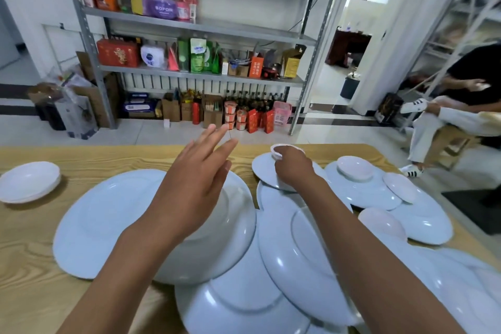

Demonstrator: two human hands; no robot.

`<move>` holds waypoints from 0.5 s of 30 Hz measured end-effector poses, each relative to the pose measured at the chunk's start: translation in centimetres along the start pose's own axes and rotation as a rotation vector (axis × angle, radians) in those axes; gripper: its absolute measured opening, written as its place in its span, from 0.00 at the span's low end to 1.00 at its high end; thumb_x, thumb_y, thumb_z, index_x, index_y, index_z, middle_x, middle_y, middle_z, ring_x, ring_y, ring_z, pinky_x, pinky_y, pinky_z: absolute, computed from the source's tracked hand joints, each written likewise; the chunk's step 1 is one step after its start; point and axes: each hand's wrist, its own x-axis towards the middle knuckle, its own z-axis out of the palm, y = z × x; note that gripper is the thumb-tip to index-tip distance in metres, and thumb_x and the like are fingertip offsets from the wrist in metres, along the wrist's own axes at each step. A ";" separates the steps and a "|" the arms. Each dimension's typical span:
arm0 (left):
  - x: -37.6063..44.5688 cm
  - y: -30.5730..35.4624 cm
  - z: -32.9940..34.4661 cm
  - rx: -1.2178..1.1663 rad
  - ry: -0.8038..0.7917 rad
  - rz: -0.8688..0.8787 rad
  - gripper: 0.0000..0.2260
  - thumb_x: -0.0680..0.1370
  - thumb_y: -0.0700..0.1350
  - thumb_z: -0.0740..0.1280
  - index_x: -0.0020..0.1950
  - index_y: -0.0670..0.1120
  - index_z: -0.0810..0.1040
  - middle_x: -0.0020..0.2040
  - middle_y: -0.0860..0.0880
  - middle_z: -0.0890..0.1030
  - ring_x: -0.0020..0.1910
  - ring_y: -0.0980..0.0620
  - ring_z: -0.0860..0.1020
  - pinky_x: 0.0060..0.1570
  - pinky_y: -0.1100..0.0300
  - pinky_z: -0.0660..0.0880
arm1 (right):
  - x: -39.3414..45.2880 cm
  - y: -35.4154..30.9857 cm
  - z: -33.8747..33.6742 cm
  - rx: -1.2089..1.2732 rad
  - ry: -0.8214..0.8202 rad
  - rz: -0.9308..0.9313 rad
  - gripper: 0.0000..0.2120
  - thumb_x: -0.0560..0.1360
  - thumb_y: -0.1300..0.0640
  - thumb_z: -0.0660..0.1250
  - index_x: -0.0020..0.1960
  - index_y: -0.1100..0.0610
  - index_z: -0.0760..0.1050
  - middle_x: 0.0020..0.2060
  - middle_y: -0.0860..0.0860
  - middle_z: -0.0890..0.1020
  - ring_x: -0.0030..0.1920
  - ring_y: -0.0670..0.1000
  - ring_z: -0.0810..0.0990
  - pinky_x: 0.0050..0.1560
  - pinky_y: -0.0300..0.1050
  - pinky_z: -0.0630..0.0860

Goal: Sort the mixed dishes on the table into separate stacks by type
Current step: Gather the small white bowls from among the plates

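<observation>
Beneath both forearms lie overlapping large white plates on the wooden table; the left hand hovers above them, fingers straight and spread, holding nothing; beyond, the right hand pinches a small white saucer (rim between fingertips); left of those fingers, well apart, sits a stack of shallow bowls.

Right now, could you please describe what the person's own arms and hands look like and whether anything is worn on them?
Both forearms are bare as far as the picture shows: no sleeves or gloves. The left hand and right hand show no rings, and neither wrist carries a watch or band. No markings are visible.
</observation>
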 end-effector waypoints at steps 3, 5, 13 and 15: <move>0.0 0.1 -0.3 -0.031 0.019 0.011 0.20 0.82 0.49 0.52 0.74 0.50 0.66 0.77 0.55 0.59 0.77 0.57 0.52 0.72 0.52 0.59 | 0.4 0.1 0.8 -0.008 0.020 0.030 0.20 0.76 0.66 0.57 0.65 0.53 0.75 0.64 0.55 0.77 0.65 0.59 0.72 0.64 0.51 0.68; 0.0 -0.1 -0.6 -0.045 0.042 0.008 0.19 0.83 0.48 0.54 0.74 0.51 0.66 0.77 0.55 0.59 0.76 0.58 0.52 0.72 0.54 0.59 | 0.6 0.1 1.3 0.065 0.082 0.055 0.20 0.76 0.66 0.58 0.66 0.54 0.72 0.62 0.57 0.78 0.63 0.60 0.74 0.61 0.51 0.71; -0.1 -0.3 -2.5 -0.091 0.074 -0.002 0.17 0.81 0.45 0.60 0.70 0.52 0.71 0.75 0.56 0.63 0.75 0.58 0.56 0.69 0.58 0.60 | 0.8 -0.5 1.4 0.146 0.169 0.042 0.16 0.73 0.69 0.61 0.56 0.60 0.81 0.55 0.58 0.82 0.58 0.58 0.78 0.53 0.45 0.73; -0.1 -0.3 -3.1 -0.108 0.088 -0.005 0.17 0.81 0.46 0.61 0.70 0.53 0.71 0.74 0.58 0.64 0.75 0.59 0.58 0.68 0.60 0.60 | 0.5 -1.3 0.8 0.172 0.197 0.009 0.14 0.73 0.68 0.62 0.55 0.60 0.81 0.53 0.57 0.83 0.55 0.58 0.79 0.48 0.41 0.70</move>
